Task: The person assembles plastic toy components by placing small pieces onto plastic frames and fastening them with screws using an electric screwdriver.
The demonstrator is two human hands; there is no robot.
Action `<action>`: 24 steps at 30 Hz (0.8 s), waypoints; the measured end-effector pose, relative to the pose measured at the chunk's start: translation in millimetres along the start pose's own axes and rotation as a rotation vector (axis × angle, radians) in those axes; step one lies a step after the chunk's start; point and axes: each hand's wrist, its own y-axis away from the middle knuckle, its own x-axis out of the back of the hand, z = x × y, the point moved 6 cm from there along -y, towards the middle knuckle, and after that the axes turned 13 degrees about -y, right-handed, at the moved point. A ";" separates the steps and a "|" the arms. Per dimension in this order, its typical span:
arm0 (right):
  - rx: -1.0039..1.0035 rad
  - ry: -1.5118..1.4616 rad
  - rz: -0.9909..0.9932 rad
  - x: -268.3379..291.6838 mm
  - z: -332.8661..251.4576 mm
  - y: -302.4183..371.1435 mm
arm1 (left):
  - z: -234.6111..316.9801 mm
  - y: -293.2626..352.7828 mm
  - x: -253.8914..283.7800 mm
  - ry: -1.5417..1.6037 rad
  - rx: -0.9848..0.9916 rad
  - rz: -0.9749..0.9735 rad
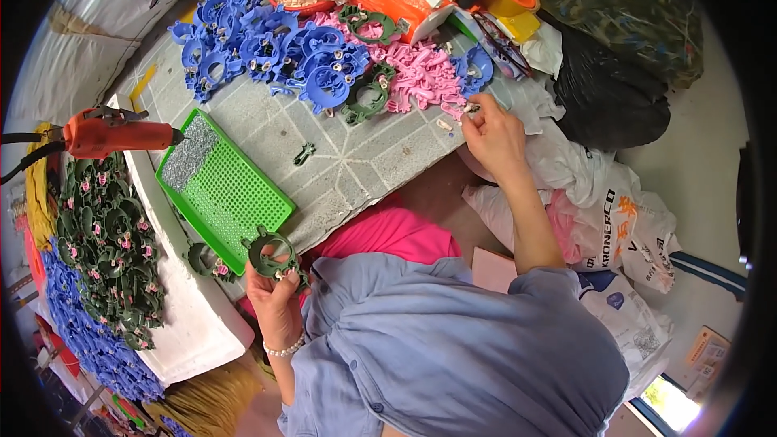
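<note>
Near the table's front edge, my left hand [275,301] is closed around a dark green ring-shaped plastic part [261,257]. A beaded bracelet circles that wrist. My right hand [495,139] reaches to the table's right edge, its thumb and fingertips pinched on a small pale piece [471,108], partly hidden by the fingers. Close to those fingertips lies a heap of pink plastic pieces [421,73]. A loose cream piece [444,125] rests just below it. Blue ring-shaped parts [324,81] are piled farther left, with a dark green ring part [368,99] beside them.
A green perforated tray [243,194] holds small silvery screws [190,154]. An orange electric screwdriver [121,134] hangs at its left. More green parts [113,251] fill a white foam box. One small green piece [304,154] lies mid-table. Plastic bags [607,202] crowd the right.
</note>
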 end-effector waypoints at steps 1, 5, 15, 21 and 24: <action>0.000 0.000 0.002 0.8 -1.4 -2.1 | -1.0 -0.8 0.0 0.001 -0.002 -0.005; 0.086 -0.097 0.046 5.9 -8.8 -27.3 | -2.1 -2.2 -0.5 -0.002 -0.009 -0.004; 0.381 0.546 -0.146 -36.2 -16.0 -127.6 | 3.2 -2.1 3.7 0.008 -0.034 0.019; 0.309 0.685 -0.261 -53.0 -13.2 -137.8 | 1.8 -3.1 10.7 0.026 -0.032 0.019; 0.290 0.733 -0.276 -56.5 -15.0 -135.6 | 0.2 -3.0 13.1 0.033 -0.034 0.007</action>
